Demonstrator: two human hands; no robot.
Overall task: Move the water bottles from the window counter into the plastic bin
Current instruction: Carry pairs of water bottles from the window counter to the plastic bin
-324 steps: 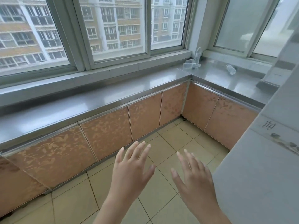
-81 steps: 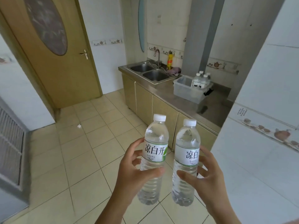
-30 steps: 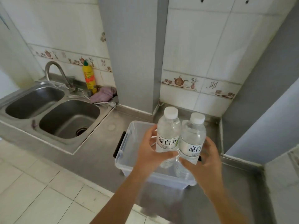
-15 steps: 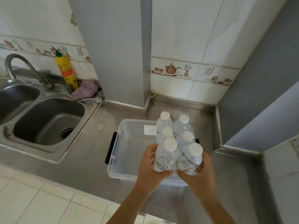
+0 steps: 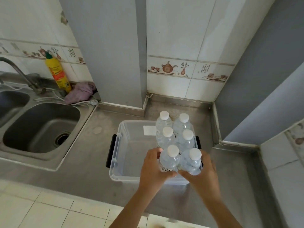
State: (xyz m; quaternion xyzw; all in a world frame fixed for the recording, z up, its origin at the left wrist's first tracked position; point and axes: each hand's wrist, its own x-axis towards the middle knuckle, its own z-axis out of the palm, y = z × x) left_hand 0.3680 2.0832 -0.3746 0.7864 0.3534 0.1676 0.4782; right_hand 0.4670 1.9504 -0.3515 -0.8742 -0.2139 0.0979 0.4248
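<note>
A clear plastic bin (image 5: 125, 162) with black side handles sits on the steel counter. Several white-capped water bottles (image 5: 174, 130) stand upright in its right half. My left hand (image 5: 153, 168) is shut on a water bottle (image 5: 169, 159) with a white label. My right hand (image 5: 205, 171) is shut on a second bottle (image 5: 191, 162) beside it. Both held bottles are upright, side by side, inside the bin's near right corner, just in front of the standing ones. Their bases are hidden by my hands.
A steel double sink (image 5: 41, 127) with a faucet (image 5: 18, 73) lies to the left. A yellow detergent bottle (image 5: 57, 73) and a purple cloth (image 5: 80, 94) sit behind it. Tiled walls and a grey pillar (image 5: 115, 51) close off the back and right.
Both hands have lowered the two bottles from above the bin's front down into its near right corner. The view has tilted further down over the bin.
</note>
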